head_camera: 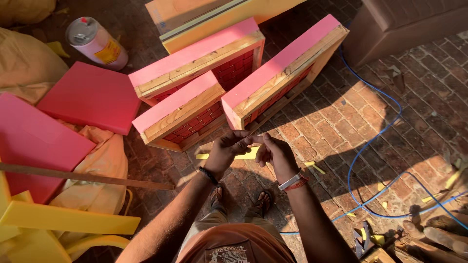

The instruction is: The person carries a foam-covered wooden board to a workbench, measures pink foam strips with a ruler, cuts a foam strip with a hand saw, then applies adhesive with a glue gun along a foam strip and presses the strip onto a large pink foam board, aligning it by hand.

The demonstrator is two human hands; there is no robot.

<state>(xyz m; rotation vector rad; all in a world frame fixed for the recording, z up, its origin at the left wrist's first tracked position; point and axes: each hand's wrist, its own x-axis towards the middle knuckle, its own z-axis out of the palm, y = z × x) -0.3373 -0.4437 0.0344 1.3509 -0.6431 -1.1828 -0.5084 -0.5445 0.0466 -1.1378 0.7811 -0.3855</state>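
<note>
My left hand [225,150] and my right hand [274,152] meet in front of me above a brick floor, fingertips pinched together near a small thing I cannot make out. Just beyond them stand three wooden seat frames topped with pink foam: one frame [178,113] at left, one frame [197,61] behind it, and a long frame [282,73] at right. A yellow foam strip [243,156] lies on the bricks under my hands. My sandalled feet show below.
Pink foam slabs [90,95] and yellow foam pieces [68,219] pile at the left with a wooden stick [87,178]. A pink tin can [97,43] lies at the back. A blue cable [370,146] loops over the bricks at right, near tools [365,238].
</note>
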